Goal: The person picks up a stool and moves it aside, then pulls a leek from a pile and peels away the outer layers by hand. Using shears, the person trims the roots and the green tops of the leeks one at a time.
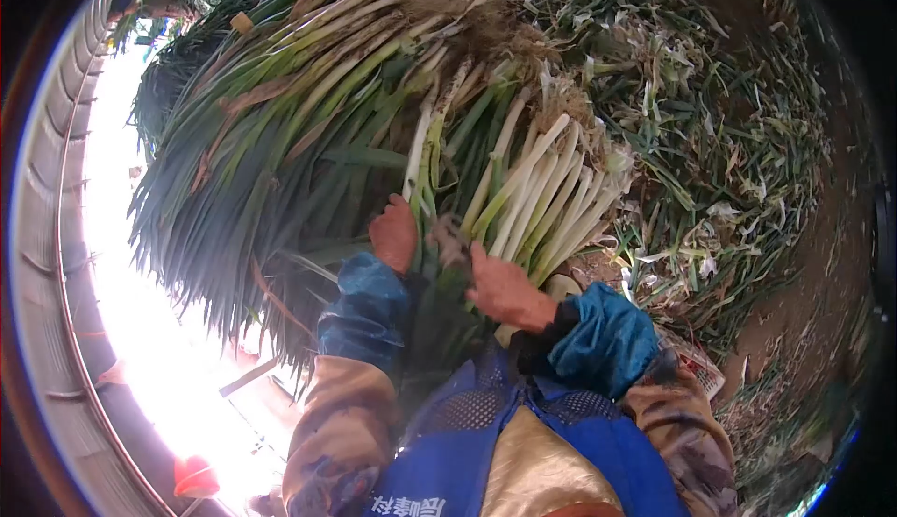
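Note:
Just left of centre, my left hand (394, 234) is closed around the stalk of a green onion (420, 148), whose white part stands up past my fingers. My right hand (505, 285) lies a little to the right, closed at the near end of the pale stalks; what its fingers hold is hidden. Above it, a group of cleaned white stalks (551, 185) fans out to the upper right. A large heap of unpeeled green onions (308, 97), with brown roots at the top and dark leaves at the left, lies behind my left hand.
Stripped leaves and peelings (691, 134) cover the ground on the right, beside bare brown soil (794, 330). Bright light comes from the left along a curved ribbed wall (42, 237). A red object (194, 476) is at the lower left. More green leaves lie at the top left.

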Demonstrator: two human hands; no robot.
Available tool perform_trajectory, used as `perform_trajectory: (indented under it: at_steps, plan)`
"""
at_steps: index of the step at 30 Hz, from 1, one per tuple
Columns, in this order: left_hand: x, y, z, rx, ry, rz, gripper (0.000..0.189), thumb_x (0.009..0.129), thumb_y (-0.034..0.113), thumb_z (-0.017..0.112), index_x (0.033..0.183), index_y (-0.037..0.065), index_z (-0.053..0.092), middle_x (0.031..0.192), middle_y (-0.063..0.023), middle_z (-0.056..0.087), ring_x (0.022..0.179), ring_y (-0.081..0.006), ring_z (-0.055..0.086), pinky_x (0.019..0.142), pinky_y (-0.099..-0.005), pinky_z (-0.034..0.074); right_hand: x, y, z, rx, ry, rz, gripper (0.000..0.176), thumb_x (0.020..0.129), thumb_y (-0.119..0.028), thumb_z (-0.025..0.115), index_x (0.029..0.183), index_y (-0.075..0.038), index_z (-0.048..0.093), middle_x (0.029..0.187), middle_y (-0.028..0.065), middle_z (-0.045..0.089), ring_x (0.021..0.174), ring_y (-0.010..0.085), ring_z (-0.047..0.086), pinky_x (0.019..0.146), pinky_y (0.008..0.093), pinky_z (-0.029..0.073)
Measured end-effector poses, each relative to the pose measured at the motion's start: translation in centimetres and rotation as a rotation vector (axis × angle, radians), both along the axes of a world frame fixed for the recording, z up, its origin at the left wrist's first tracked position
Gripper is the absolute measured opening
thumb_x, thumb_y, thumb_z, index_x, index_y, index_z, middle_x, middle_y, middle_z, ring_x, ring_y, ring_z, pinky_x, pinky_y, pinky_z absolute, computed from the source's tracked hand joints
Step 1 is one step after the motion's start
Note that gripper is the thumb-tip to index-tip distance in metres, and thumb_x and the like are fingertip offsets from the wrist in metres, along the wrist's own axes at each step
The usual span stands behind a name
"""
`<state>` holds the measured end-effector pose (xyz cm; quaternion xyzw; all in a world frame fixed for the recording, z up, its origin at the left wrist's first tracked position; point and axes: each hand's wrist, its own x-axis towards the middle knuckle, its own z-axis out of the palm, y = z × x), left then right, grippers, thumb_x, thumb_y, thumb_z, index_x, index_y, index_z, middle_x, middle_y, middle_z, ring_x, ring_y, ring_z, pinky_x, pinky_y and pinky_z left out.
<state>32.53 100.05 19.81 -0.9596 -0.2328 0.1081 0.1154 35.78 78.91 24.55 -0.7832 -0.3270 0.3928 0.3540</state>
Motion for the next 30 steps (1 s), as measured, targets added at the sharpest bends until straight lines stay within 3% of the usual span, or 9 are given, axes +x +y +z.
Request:
perform_trajectory:
  at_steps: [3,7,12,15,21,25,30]
  plan:
    - [-0.7,-1.0,-0.4,0.091,-0.056,0.027,0.009,0.079,0.009,0.053,0.085,0.003,0.049,0.070,-0.0121,0.063,0.062,-0.0244,0.065,0.050,-0.0327,0.052,-0.8,-0.1,0.2,0.007,-0.004,0.011,0.049,0.075,-0.011,0.056,0.112,0.008,0.032,0.076,0.0276,0.057,0.076,0.0448,0.058,0.063,0.0498,0.046]
    - [-2.7,-1.4,1.6,0.000,0.017,0.061,0.007,0.080,0.008,0.053,0.084,0.004,0.049,0.069,-0.0092,0.062,0.061,-0.0235,0.065,0.051,-0.0331,0.053,0.6,0.6,-3.1,-0.026,-0.021,-0.066,0.048,0.076,-0.013,0.055,0.112,0.007,0.031,0.078,0.0285,0.057,0.076,0.0450,0.058,0.064,0.0504,0.046]
    - [-4.8,-3.5,3.2,-0.006,0.117,0.084,0.006,0.081,0.008,0.052,0.084,0.005,0.047,0.068,-0.0073,0.061,0.061,-0.0229,0.065,0.051,-0.0339,0.053,0.6,1.2,-1.7,-0.060,-0.073,-0.023,0.045,0.077,-0.013,0.051,0.113,0.010,0.034,0.081,0.0290,0.058,0.076,0.0451,0.058,0.064,0.0491,0.047]
    - [-6.0,-3.9,3.8,-0.220,0.025,0.163,0.016,0.084,0.007,0.048,0.098,0.000,0.044,0.074,-0.0200,0.062,0.068,-0.0370,0.063,0.052,-0.0466,0.049,1.4,2.4,-2.2,-0.064,-0.093,-0.036,0.048,0.077,-0.010,0.050,0.116,0.013,0.034,0.081,0.0282,0.058,0.075,0.0439,0.058,0.063,0.0480,0.047]
    - [-6.8,-5.6,4.7,-0.288,0.104,0.205,0.018,0.084,0.008,0.047,0.100,0.001,0.044,0.070,-0.0211,0.061,0.064,-0.0385,0.062,0.051,-0.0478,0.047,3.8,5.2,-4.9,-0.064,-0.188,-0.051,0.054,0.076,-0.009,0.048,0.121,0.017,0.032,0.080,0.0276,0.059,0.072,0.0416,0.060,0.061,0.0481,0.047]
    - [-7.5,-6.1,5.5,-0.408,0.048,0.257,0.022,0.083,0.008,0.047,0.103,0.000,0.042,0.072,-0.0231,0.061,0.065,-0.0410,0.061,0.054,-0.0503,0.046,3.3,4.3,-3.8,-0.027,-0.235,0.013,0.056,0.077,-0.010,0.048,0.122,0.018,0.031,0.077,0.0266,0.060,0.070,0.0414,0.060,0.060,0.0475,0.048]
    - [-7.2,-6.7,6.8,-0.452,0.047,0.352,0.022,0.082,0.009,0.046,0.103,0.004,0.045,0.073,-0.0250,0.060,0.070,-0.0438,0.060,0.060,-0.0539,0.044,4.1,4.8,-5.1,-0.145,-0.123,-0.038,0.059,0.074,-0.014,0.053,0.121,0.012,0.028,0.081,0.0281,0.057,0.078,0.0431,0.057,0.067,0.0501,0.045]
